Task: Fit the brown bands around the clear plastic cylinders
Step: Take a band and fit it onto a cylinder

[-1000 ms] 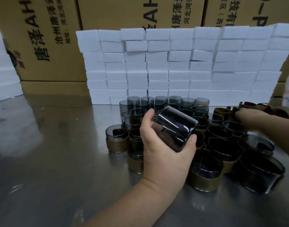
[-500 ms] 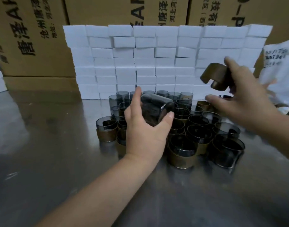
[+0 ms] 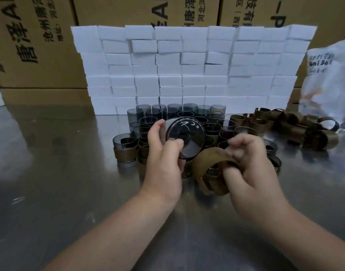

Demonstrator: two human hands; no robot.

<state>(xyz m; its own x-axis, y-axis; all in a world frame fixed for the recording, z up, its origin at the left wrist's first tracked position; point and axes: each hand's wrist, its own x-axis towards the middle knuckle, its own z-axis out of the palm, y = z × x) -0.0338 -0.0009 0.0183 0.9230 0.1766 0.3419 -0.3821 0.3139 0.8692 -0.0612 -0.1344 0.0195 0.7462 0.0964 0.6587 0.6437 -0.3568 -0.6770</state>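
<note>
Slippage threatens: your left hand (image 3: 163, 165) curls thumb and fingers (image 3: 157, 133) round the clear cylinder (image 3: 185, 136), and your right hand (image 3: 253, 171) pinches the brown band (image 3: 206, 163) just right of those fingers. Push the band on crooked and the cylinder could pop loose.

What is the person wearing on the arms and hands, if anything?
The left hand and right hand have no gloves, and no ring shows on the fingers. The left forearm and right forearm are uncovered to the picture's edge: no sleeve, watch or bracelet.
</note>
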